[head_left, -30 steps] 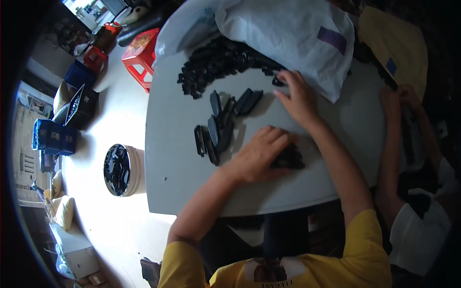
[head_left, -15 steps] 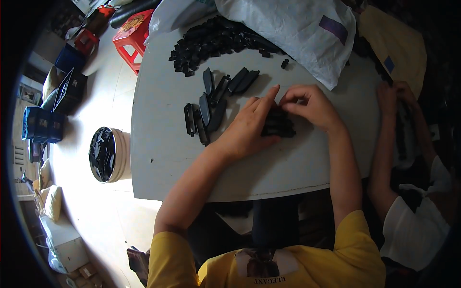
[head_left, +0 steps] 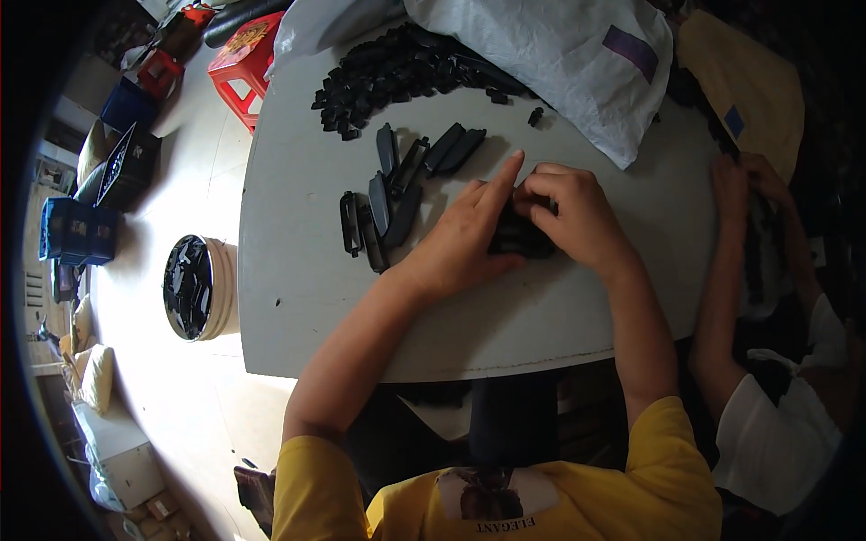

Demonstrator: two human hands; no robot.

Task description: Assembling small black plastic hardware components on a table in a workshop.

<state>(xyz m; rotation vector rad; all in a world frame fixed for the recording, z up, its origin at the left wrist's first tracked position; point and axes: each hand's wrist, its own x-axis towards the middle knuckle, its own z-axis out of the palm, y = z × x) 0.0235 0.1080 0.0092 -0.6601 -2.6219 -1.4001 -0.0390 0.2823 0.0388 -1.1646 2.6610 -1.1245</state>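
Note:
My left hand (head_left: 460, 233) rests on the table around a cluster of black plastic parts (head_left: 521, 239), thumb along their near side and index finger stretched along the far side. Above the far end of that cluster, my right hand (head_left: 570, 212) is closed in a pinch with bent fingers; whatever lies between its fingertips is hidden. Left of my hands lie several loose elongated black plastic housings, some with hollow frames (head_left: 351, 224) and some with smooth backs (head_left: 402, 216). Two more smooth housings (head_left: 456, 149) lie side by side farther off.
A heap of small black parts (head_left: 388, 77) covers the table's far side beside a white plastic sack (head_left: 559, 63). On the floor at left stand a bucket of black pieces (head_left: 191, 288), a red stool (head_left: 244, 68) and blue crates (head_left: 77, 230). Another person's hands (head_left: 744, 180) work at right.
My right hand has lowered and shifted slightly left over the black parts, its fingers more bent and now covering more of them. My left hand stays nearly in place.

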